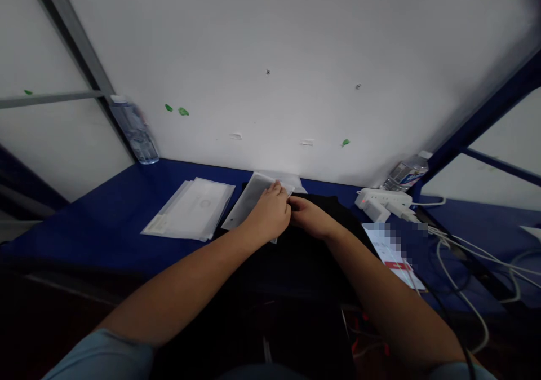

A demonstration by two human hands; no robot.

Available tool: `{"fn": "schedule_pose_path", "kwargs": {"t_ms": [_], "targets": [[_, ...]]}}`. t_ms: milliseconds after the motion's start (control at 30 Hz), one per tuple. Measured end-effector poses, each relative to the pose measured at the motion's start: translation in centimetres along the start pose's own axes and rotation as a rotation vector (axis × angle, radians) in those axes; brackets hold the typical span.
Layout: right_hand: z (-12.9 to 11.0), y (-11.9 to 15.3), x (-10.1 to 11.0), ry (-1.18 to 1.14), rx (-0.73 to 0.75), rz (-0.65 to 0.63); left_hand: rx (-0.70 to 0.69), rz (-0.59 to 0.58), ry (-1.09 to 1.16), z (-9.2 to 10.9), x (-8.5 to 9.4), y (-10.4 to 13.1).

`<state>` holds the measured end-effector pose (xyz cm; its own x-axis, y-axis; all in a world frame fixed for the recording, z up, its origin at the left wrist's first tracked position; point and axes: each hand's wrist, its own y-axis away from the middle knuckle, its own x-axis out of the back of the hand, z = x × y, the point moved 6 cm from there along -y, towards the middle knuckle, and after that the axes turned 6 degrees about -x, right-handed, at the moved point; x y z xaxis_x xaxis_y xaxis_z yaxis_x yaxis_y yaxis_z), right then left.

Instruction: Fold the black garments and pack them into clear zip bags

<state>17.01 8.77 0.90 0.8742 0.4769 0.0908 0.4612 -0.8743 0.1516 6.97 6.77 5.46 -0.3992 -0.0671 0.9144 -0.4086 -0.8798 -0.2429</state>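
Observation:
A translucent plastic bag (247,200) lies tilted on black cloth (313,256) near the wall. My left hand (273,211) rests over the bag's right part, its fingers close together and pressed on the plastic. Just to the right, my right hand (302,213) is closed at the bag's right edge, its fingertips partly hidden behind my left hand. A stack of flat, clear plastic bags (192,208) sits on the blue table (139,191) to the left. More whitish plastic (296,182) shows behind my hands, against the wall.
Water bottles stand at the back left (135,129) and lean at the back right (408,171). A white power strip (382,199) with plugs and cables (460,244) lies on the right, above a phone with a lit screen (395,256). The white wall (262,104) bounds the table's back.

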Motion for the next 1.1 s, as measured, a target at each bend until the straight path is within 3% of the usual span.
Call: {"fn": "schedule_pose_path", "kwargs": {"t_ms": [100,267,367,467,533,600,767,933,1100], "targets": [[-1.0,0.0,0.7,0.162,0.096,0.11,-0.019,0.024,-0.007,0.2,0.0,-0.1],[-1.3,-0.2,-0.9,0.137,0.187,0.02,-0.021,0.011,-0.027,0.3,-0.4,-0.3],[-1.1,-0.5,-0.8,0.129,0.209,0.024,-0.022,-0.006,-0.011,0.4,-0.7,-0.3],[-0.7,-0.7,0.9,0.265,0.194,0.179,-0.036,-0.035,0.019,0.3,-1.1,-0.3],[-0.5,-0.6,2.7,0.388,0.124,0.353,-0.054,-0.046,0.019,0.1,-1.3,-0.3],[-0.3,-0.4,3.8,0.45,0.02,0.437,-0.075,-0.033,-0.014,-0.4,-1.2,-0.4],[-0.2,-0.2,2.7,0.229,-0.171,0.204,-0.064,-0.043,-0.158,-2.0,-0.8,-0.7],[-0.1,0.0,2.3,-0.046,-0.231,0.216,-0.16,-0.099,-0.14,-0.7,-1.2,-0.3],[0.2,-0.1,2.0,-0.244,-0.227,0.165,-0.081,-0.126,-0.181,-0.2,-1.7,-0.2]]}}
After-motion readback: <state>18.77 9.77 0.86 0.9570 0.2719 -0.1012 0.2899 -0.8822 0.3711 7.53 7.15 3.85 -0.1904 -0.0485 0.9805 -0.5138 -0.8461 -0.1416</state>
